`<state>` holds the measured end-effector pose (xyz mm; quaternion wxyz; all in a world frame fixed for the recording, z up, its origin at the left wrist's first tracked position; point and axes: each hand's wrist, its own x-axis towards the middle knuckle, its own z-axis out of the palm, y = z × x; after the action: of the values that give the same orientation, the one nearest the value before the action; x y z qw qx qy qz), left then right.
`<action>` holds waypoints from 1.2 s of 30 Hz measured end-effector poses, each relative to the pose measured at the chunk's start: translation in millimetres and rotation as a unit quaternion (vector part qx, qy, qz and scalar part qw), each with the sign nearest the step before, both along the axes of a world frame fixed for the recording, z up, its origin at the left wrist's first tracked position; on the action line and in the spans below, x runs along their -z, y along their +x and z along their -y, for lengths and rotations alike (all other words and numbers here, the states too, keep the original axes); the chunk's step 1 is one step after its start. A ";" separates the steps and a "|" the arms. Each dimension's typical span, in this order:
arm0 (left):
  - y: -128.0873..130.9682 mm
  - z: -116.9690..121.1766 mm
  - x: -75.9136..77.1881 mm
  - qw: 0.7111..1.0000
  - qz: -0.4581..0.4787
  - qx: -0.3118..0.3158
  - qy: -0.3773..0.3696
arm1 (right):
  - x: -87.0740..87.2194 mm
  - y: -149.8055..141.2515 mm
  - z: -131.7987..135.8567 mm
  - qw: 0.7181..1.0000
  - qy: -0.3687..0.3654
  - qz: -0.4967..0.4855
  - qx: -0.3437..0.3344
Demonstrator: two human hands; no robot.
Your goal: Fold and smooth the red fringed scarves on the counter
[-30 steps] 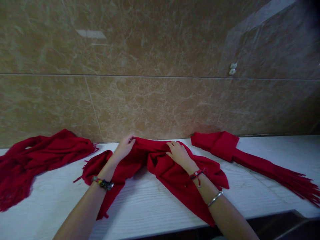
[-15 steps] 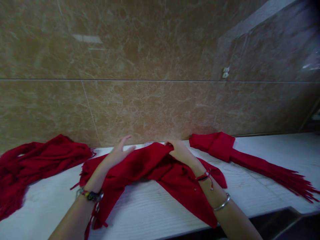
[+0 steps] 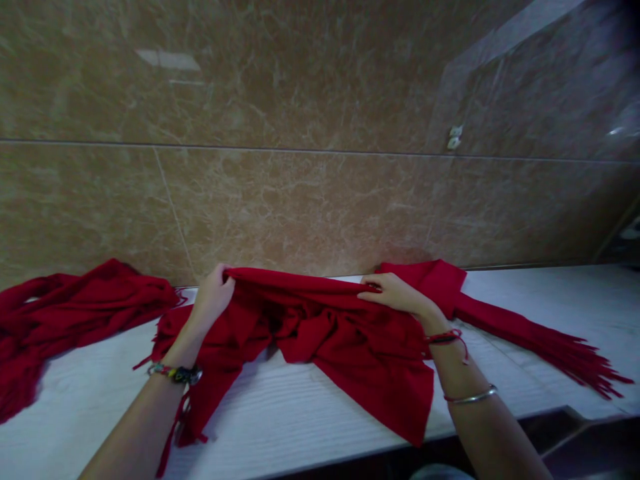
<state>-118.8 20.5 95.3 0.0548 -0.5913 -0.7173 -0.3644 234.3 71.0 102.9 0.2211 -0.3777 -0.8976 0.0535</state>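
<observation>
A red fringed scarf (image 3: pixel 360 347) lies bunched on the white countertop (image 3: pixel 280 413) in front of me. My left hand (image 3: pixel 215 293) is closed on its upper edge at the left. Farther right, my right hand (image 3: pixel 387 293) grips the same edge. Between the two hands the edge runs nearly straight, lifted against the wall side, while the rest hangs in loose folds below. One corner of the cloth reaches close to the counter's front edge.
A second red scarf (image 3: pixel 95 307) lies crumpled at the left. To the right rests a folded red scarf (image 3: pixel 520 323), its fringe spread out. Behind the counter rises a brown marbled tile wall (image 3: pixel 300 207) with a small white fitting (image 3: pixel 455 137). Dark space shows below the front edge.
My left hand, open before, has taken hold of the scarf's edge. My right hand has moved right, and the edge between them is now pulled straight.
</observation>
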 end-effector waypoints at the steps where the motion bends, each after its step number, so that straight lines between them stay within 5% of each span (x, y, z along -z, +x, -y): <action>1: -4.1 1.5 1.8 0.999 -0.035 -0.035 -0.011 | 1.3 2.4 -1.9 1.000 0.007 -0.006 0.011; 3: 0.9 4.5 8.7 0.992 -0.105 -0.041 -0.049 | 3.8 -1.6 -3.0 0.999 0.029 -0.014 0.041; 5: 21.6 6.7 16.2 0.986 -0.138 0.037 -0.085 | 5.0 -15.3 -0.4 0.997 0.050 -0.027 0.054; 9: 79.8 6.4 24.2 0.955 -0.103 0.254 -0.114 | 2.8 -50.8 13.2 0.995 0.070 -0.064 -0.010; 13: 103.8 0.5 28.2 0.941 -0.034 0.330 -0.062 | 2.1 -64.9 19.8 0.991 0.099 -0.084 -0.026; 19: 72.1 -18.1 28.3 0.966 0.054 0.252 -0.016 | 12.5 -51.3 -4.3 0.993 0.087 -0.053 0.060; 27: 70.4 -56.2 5.1 0.968 0.018 0.250 -0.001 | 17.2 -74.6 -22.0 0.994 0.010 -0.036 -0.105; 32: 67.1 -71.4 -11.8 0.983 0.061 0.158 0.075 | 25.9 -64.1 -41.9 0.999 0.028 -0.043 0.009; 36: 61.1 -73.8 -21.7 0.964 0.166 0.166 0.123 | 20.9 -48.1 -64.0 0.985 0.090 -0.139 0.046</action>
<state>-57.7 94.3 117.0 -0.0541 -0.6216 -0.5580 -0.5472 186.2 135.0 82.1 0.3791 -0.3859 -0.8410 0.0141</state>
